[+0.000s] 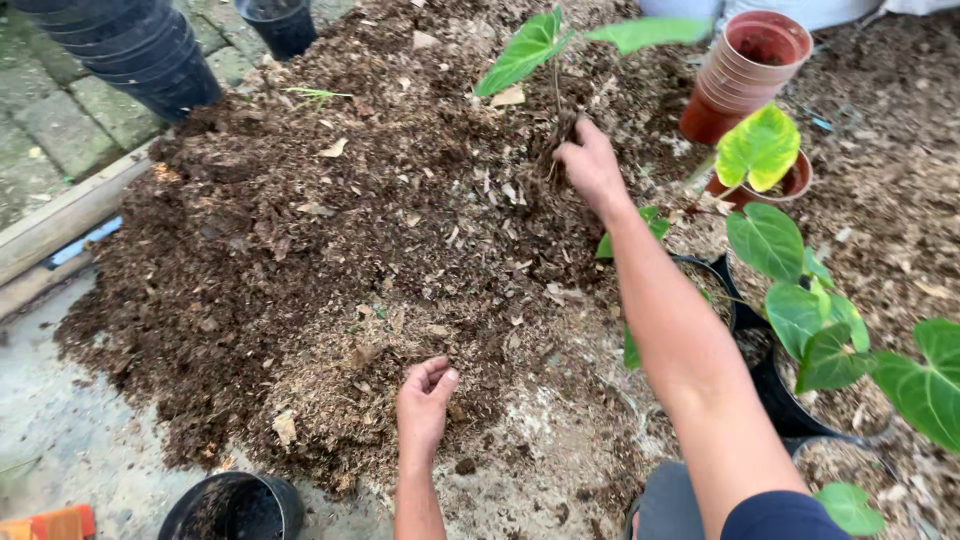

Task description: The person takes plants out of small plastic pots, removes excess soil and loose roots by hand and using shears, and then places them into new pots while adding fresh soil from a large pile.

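Soil mix (330, 230) heaped outdoors on concrete (60, 440), beside probably brick paving (60, 110).

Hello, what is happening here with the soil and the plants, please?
A person works over a big heap of brown potting mix on the ground. The right hand holds a small plant with long green leaves by its rooty base, above the heap. The left hand rests on the near edge of the mix, fingers curled, palm up, holding nothing clear. An empty black pot stands near it. Potted green plants and stacked terracotta pots are on the right.
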